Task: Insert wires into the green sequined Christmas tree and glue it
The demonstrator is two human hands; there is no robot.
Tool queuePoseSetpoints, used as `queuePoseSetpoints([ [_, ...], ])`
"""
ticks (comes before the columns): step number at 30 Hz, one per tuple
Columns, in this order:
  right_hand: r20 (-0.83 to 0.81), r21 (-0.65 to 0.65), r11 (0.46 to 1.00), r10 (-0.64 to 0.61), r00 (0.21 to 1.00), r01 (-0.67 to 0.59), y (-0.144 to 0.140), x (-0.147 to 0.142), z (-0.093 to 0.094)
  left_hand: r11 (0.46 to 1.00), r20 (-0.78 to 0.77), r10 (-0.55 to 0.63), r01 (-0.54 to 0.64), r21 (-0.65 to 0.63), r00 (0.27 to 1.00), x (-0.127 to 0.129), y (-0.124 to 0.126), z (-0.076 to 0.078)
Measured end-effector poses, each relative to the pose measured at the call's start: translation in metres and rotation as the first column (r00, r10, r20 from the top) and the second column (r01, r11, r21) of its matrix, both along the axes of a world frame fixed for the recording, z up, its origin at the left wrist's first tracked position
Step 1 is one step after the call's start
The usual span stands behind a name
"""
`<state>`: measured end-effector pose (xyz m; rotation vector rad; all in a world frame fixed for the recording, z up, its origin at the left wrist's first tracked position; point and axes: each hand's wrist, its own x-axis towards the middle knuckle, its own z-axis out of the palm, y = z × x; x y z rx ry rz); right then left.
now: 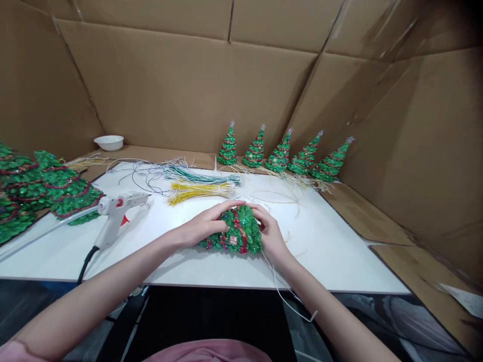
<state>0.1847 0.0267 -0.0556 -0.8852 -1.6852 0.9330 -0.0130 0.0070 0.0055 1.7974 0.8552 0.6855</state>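
Both hands are cupping the small green sequin tree (pixel 234 232) lying near the front-centre of the white surface (pixel 332 241). Left hand (pixel 206 224) is curling over its top-left side, fingers (pixel 226 205) wrapped onto the sequins w/ the thumb pressing at the middle. Right hand (pixel 268 232) is closing on the right side, its fingertips bent in at the top edge. So both are gripping the tree, not open. A thin white wire (pixel 281 289) is trailing from under the right hand, off the front edge of the surface.

Judging by the grip, the step in hand looks like pressing or shaping the tree, or seating the wire in it; can't tell which. Next move prob. needs a steady left-hand hold while the right works the wire w/o snagging sequins.

Further out: glue gun (pixel 113 213) is resting on its stand at centre-left, cord hanging off the front. Yellow wire bundle (pixel 199 191) and green wire bundle (pixel 204 176) are lying just behind the hands. Five finished trees (pixel 281 153) are standing in a row at the back, upper centre-right. More trees (pixel 41 188) are piled at far left. White bowl (pixel 108 143) is sitting upper left. Cardboard walls (pixel 181 85) are enclosing it all.
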Motion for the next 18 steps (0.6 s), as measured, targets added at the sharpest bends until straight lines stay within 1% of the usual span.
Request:
queuePoseSetpoints([
  [5,-0.01,-0.028,1.0,0.001,1.0,-0.001,0.0007,0.0001,-0.0015,1.0,-0.005,0.0,0.0,-0.001,1.0,-0.0013,0.001,-0.0016],
  [10,-0.018,-0.012,1.0,-0.002,1.0,0.002,-0.0003,0.0,0.0006,1.0,0.0,0.016,-0.016,0.006,1.0,-0.0014,0.0018,-0.0038],
  [18,-0.008,-0.019,1.0,0.003,1.0,-0.003,-0.0011,0.0005,0.0013,1.0,-0.017,0.021,-0.022,-0.014,1.0,0.0001,0.0016,-0.0016],
])
